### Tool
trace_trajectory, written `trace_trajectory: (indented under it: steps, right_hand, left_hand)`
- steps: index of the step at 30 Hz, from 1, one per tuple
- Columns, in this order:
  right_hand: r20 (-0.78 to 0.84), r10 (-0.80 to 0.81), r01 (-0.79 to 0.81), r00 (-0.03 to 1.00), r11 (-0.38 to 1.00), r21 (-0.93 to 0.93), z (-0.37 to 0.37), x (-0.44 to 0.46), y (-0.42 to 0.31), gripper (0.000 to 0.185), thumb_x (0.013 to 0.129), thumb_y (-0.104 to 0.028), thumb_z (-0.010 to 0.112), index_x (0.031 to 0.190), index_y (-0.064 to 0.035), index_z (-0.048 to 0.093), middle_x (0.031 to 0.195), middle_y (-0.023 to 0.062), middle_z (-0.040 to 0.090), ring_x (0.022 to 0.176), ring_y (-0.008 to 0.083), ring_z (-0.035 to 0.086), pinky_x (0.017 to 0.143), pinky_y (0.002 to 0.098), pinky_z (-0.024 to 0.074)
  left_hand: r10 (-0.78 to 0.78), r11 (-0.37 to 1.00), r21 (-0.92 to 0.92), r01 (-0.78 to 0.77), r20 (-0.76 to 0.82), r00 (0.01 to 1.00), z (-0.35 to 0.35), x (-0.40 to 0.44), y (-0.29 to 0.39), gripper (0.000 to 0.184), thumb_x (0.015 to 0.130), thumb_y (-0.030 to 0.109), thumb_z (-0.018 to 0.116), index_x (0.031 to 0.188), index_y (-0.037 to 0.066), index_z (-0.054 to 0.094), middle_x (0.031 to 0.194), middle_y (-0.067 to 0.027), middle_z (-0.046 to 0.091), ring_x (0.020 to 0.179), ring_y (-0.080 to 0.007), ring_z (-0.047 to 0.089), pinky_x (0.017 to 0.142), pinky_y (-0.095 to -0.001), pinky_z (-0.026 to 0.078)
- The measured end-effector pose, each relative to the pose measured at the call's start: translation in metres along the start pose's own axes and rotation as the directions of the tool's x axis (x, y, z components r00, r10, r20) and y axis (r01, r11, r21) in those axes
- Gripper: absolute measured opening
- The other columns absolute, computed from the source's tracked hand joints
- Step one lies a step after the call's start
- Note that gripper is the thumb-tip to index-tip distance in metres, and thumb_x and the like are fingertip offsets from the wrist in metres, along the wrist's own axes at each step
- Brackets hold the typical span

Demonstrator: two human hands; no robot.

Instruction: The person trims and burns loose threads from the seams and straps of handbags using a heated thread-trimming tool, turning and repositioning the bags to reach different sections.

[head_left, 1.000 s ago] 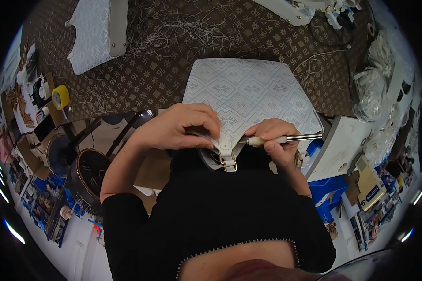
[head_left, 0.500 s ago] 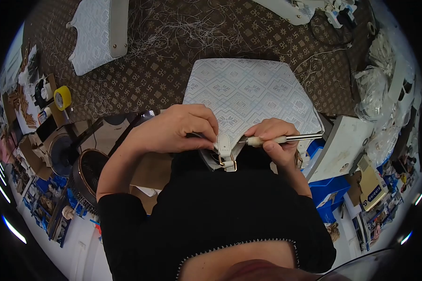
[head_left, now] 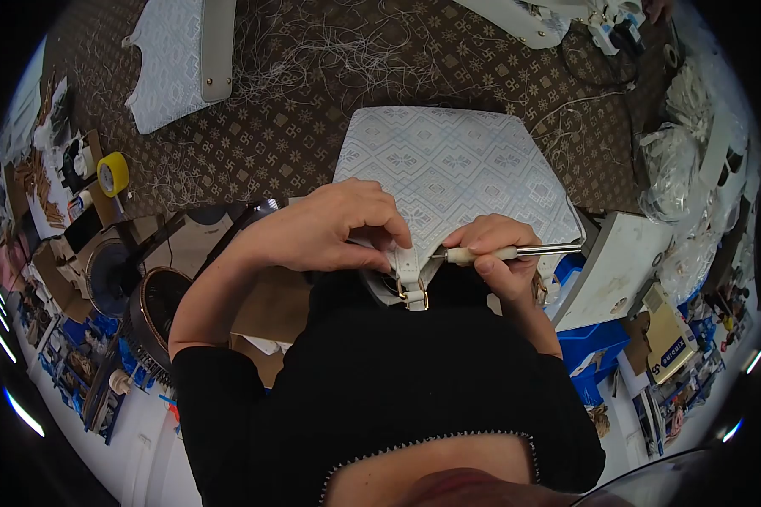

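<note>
A pale blue-and-white patterned panel [head_left: 457, 160] lies at the brown cloth's near edge and reaches toward my lap. At its near end hangs a white strap [head_left: 409, 269] with a gold-coloured buckle [head_left: 424, 299]. My left hand [head_left: 338, 226] is at the strap's left side, thumb and index finger apart, the index tip touching the strap. What the thumb touches is hard to see. In the fingers of my right hand [head_left: 500, 245] is an awl [head_left: 533, 249] with a pale grip and metal shank. Its thin end points left, at the panel's edge beside the strap.
Loose white threads [head_left: 338, 51] lie across the brown patterned cloth [head_left: 254, 152]. Another patterned piece [head_left: 169, 68] lies at the far left. Yellow tape [head_left: 112, 175] and a fan [head_left: 156, 308] stand left. Right are a white board [head_left: 613, 270], a blue bin [head_left: 596, 346] and plastic bags [head_left: 672, 169].
My left index finger and thumb have spread apart, and the index finger has moved right onto the strap. My right hand and the awl stay almost where they were.
</note>
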State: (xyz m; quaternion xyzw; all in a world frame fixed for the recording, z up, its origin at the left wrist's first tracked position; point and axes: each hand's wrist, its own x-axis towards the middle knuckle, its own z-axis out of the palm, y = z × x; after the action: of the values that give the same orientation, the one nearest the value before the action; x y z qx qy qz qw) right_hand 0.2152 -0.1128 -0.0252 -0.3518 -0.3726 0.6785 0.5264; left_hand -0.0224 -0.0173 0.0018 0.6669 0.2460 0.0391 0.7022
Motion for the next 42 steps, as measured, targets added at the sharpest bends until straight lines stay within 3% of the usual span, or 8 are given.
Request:
trace_trajectory:
  steps: [9, 15, 20, 27, 30, 32, 39, 42]
  right_hand:
    - [0.021, -0.011, 0.011, 1.000, 1.000, -0.027, -0.001, 0.001, -0.001, 0.012, 0.077, -0.005, 0.065, 0.089, -0.0004, 0.063, 0.080, 0.0151, 0.066, 0.075, 0.0190, 0.064, 0.065, 0.0266, 0.0476]
    - [0.009, 0.002, -0.002, 1.000, 1.000, -0.007, 0.000, 0.000, 0.000, 0.013, 0.077, -0.005, 0.064, 0.089, -0.0005, 0.063, 0.083, 0.0160, 0.066, 0.072, 0.0174, 0.063, 0.064, 0.0259, 0.0466]
    - [0.003, 0.002, -0.002, 1.000, 1.000, -0.005, 0.000, 0.001, 0.000, 0.012, 0.077, -0.004, 0.064, 0.088, -0.0004, 0.063, 0.081, 0.0152, 0.066, 0.073, 0.0177, 0.063, 0.065, 0.0264, 0.0473]
    - [-0.005, -0.007, 0.007, 1.000, 1.000, -0.011, 0.000, 0.003, 0.000, 0.011, 0.078, -0.004, 0.064, 0.087, -0.0003, 0.064, 0.080, 0.0142, 0.066, 0.072, 0.0173, 0.063, 0.064, 0.0260, 0.0477]
    - [0.006, -0.005, 0.005, 1.000, 1.000, 0.005, 0.000, 0.004, -0.001, 0.011, 0.078, -0.004, 0.064, 0.088, -0.0001, 0.064, 0.081, 0.0140, 0.066, 0.072, 0.0168, 0.063, 0.064, 0.0251, 0.0475]
    - [0.009, -0.004, 0.004, 1.000, 1.000, 0.001, 0.000, 0.004, -0.001, 0.011, 0.078, -0.004, 0.064, 0.088, 0.0000, 0.063, 0.081, 0.0140, 0.066, 0.072, 0.0165, 0.063, 0.064, 0.0249, 0.0474]
    - [0.009, -0.015, 0.015, 1.000, 1.000, -0.001, 0.001, 0.004, 0.000, 0.011, 0.079, -0.005, 0.063, 0.089, -0.0001, 0.063, 0.082, 0.0146, 0.067, 0.069, 0.0156, 0.061, 0.062, 0.0249, 0.0468]
    - [0.009, 0.010, -0.010, 1.000, 1.000, -0.005, 0.000, 0.003, 0.000, 0.012, 0.079, -0.006, 0.063, 0.089, -0.0003, 0.064, 0.082, 0.0138, 0.067, 0.069, 0.0148, 0.061, 0.062, 0.0249, 0.0466]
  left_hand:
    - [-0.057, 0.991, 0.120, 0.055, 0.016, 0.998, -0.005, 0.001, 0.006, 0.036, 0.071, 0.015, 0.074, 0.104, 0.008, 0.066, 0.074, -0.0036, 0.059, 0.074, -0.0182, 0.055, 0.066, -0.0288, 0.045]
    - [0.034, 0.997, 0.059, -0.044, 0.171, 0.985, -0.011, 0.010, -0.001, 0.024, 0.075, 0.017, 0.070, 0.096, 0.006, 0.068, 0.070, -0.0042, 0.060, 0.071, -0.0164, 0.057, 0.063, -0.0295, 0.045]
    - [-0.044, 0.991, -0.121, 0.065, 0.172, 0.984, -0.009, 0.011, -0.003, 0.016, 0.077, 0.019, 0.069, 0.079, 0.004, 0.065, 0.068, -0.0034, 0.059, 0.063, -0.0162, 0.055, 0.060, -0.0295, 0.044]
    - [0.151, 0.986, 0.041, -0.160, 0.179, 0.972, -0.010, 0.013, -0.006, 0.010, 0.075, 0.013, 0.065, 0.074, 0.004, 0.061, 0.069, -0.0047, 0.058, 0.061, -0.0157, 0.054, 0.055, -0.0282, 0.043]
    - [0.049, 0.996, 0.061, -0.062, 0.202, 0.978, -0.011, 0.011, -0.002, 0.008, 0.072, 0.011, 0.062, 0.075, 0.003, 0.061, 0.070, -0.0055, 0.058, 0.063, -0.0159, 0.055, 0.056, -0.0282, 0.044]
    - [-0.104, 0.982, -0.137, 0.128, 0.165, 0.981, -0.010, 0.010, -0.002, 0.010, 0.071, 0.011, 0.060, 0.076, 0.002, 0.062, 0.071, -0.0055, 0.059, 0.064, -0.0152, 0.057, 0.058, -0.0271, 0.046]
    - [-0.017, 1.000, -0.002, 0.018, 0.224, 0.974, -0.021, 0.024, -0.006, 0.014, 0.073, 0.014, 0.063, 0.082, 0.003, 0.065, 0.072, -0.0051, 0.060, 0.065, -0.0146, 0.058, 0.059, -0.0265, 0.047]
    - [-0.139, 0.986, -0.047, 0.162, 0.321, 0.937, -0.023, 0.032, -0.005, 0.013, 0.074, 0.015, 0.065, 0.080, 0.003, 0.065, 0.072, -0.0045, 0.060, 0.064, -0.0144, 0.058, 0.058, -0.0265, 0.047]
